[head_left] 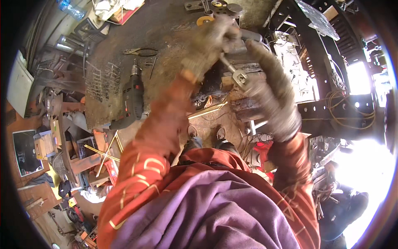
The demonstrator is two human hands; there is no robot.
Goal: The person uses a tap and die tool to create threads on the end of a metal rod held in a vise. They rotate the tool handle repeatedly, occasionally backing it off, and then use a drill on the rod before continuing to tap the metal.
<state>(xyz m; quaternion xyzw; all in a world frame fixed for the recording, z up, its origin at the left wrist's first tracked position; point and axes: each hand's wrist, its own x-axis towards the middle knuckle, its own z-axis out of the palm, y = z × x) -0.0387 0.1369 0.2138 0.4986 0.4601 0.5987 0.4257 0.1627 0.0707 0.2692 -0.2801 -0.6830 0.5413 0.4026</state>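
Both hands wear dirty grey work gloves and are smeared by motion over the bench edge. My left hand has its fingers curled, and the upper end of a forked metal rod meets it. The rod's slotted fork reaches down to my right hand, whose lower fingers close about it while one gloved digit points up and away. Below the hands stands a dark, heavy metal block, partly hidden by them. A dark corded-style power drill lies on the bench, left of my left forearm.
On the worn workbench lie pliers, rows of small bolts and a yellow abrasive disc. A perforated steel frame with hanging yellow cable stands right. Below are thin strips and a red tool.
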